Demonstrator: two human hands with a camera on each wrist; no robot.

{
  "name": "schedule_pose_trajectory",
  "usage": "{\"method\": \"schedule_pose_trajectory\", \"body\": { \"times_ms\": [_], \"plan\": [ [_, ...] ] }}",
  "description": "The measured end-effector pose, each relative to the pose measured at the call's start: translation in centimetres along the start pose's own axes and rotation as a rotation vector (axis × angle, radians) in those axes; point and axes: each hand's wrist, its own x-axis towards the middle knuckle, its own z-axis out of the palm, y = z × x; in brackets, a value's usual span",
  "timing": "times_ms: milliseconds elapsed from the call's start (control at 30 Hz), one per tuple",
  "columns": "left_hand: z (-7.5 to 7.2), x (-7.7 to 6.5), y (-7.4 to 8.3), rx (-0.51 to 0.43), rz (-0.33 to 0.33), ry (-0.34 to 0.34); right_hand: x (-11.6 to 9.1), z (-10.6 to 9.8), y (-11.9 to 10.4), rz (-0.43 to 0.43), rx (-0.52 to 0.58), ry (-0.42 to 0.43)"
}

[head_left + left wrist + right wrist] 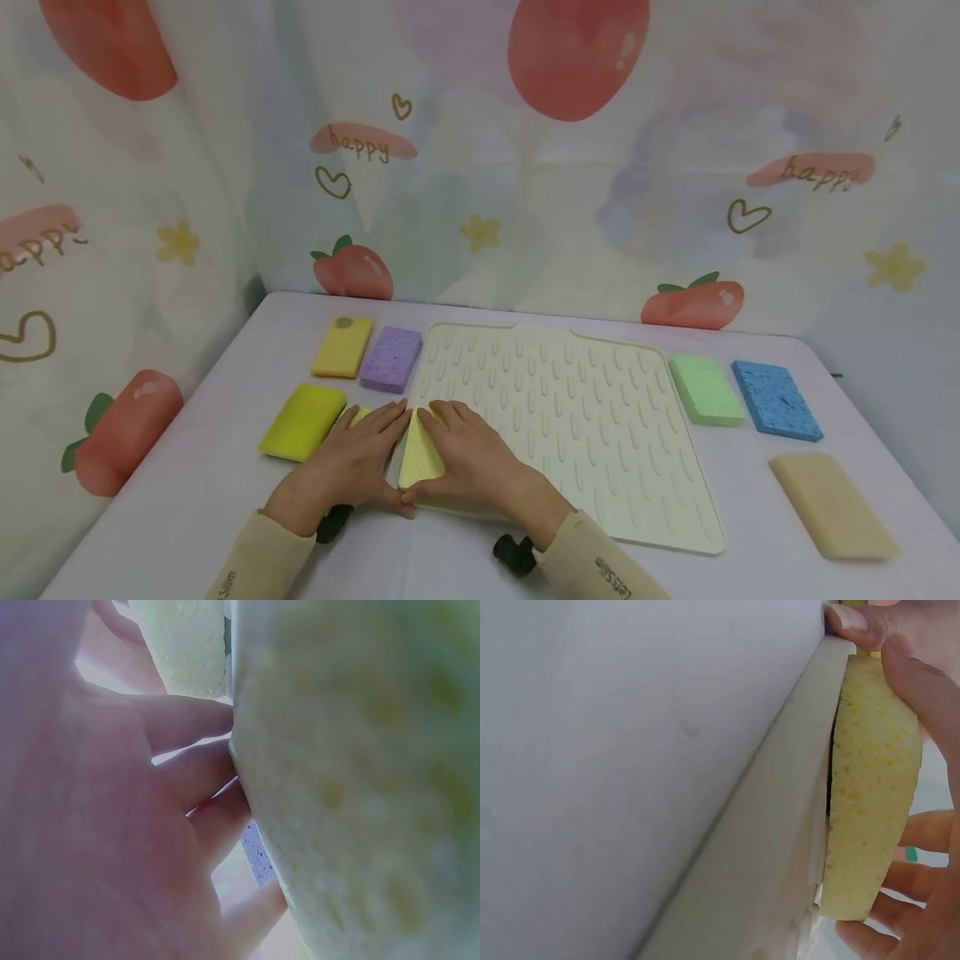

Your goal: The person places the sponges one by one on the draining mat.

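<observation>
My right hand [468, 454] grips a pale yellow sponge [877, 772] by its two ends. Its thumb is on the near end, its fingertips at the far end. That sponge lies along the left edge of the cream ridged mat [570, 417]. Beside it, my left hand [356, 458] reaches to the mat's edge with fingers fairly straight. Its thumb is by the mat's near corner. Under the left hand shows another yellow sponge [362, 414], mostly hidden. In the left wrist view the fingertips touch the edge of a large blurred pale sponge [375, 810].
Left of the mat lie a bright yellow sponge [303, 422], a yellow sponge with a dark spot [342, 348] and a purple sponge [392, 358]. To its right are green [707, 390], blue [777, 400] and beige [834, 506] sponges. A printed cloth [480, 167] hangs behind.
</observation>
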Motion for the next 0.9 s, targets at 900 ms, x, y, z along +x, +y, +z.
{"method": "schedule_pose_trajectory", "body": {
  "times_ms": [900],
  "plan": [
    [0.2, 0.0, -0.3, -0.091, -0.018, -0.014, -7.3, -2.4, 6.4, 0.184, 0.149, 0.137]
  ]
}}
